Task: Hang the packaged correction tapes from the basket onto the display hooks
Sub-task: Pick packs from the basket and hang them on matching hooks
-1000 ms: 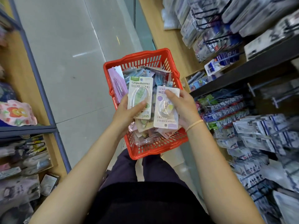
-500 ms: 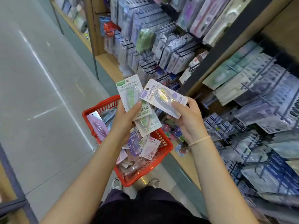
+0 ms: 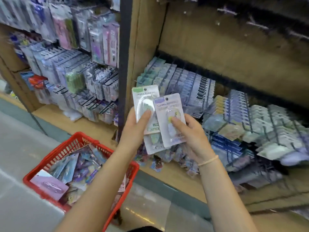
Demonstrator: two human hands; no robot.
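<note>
My left hand (image 3: 133,129) grips two green-labelled correction tape packs (image 3: 147,111), thumb pressed on the front blister. My right hand (image 3: 190,136) pinches a purple-labelled pack (image 3: 170,118), thumb on its face; it overlaps the green ones. All are held upright in front of the wooden display shelf (image 3: 217,52), near the hooks of hung packs (image 3: 192,86). Red basket (image 3: 80,141) sits low to my left on the floor, with more packets piled inside. View blurred; label text unreadable.
</note>
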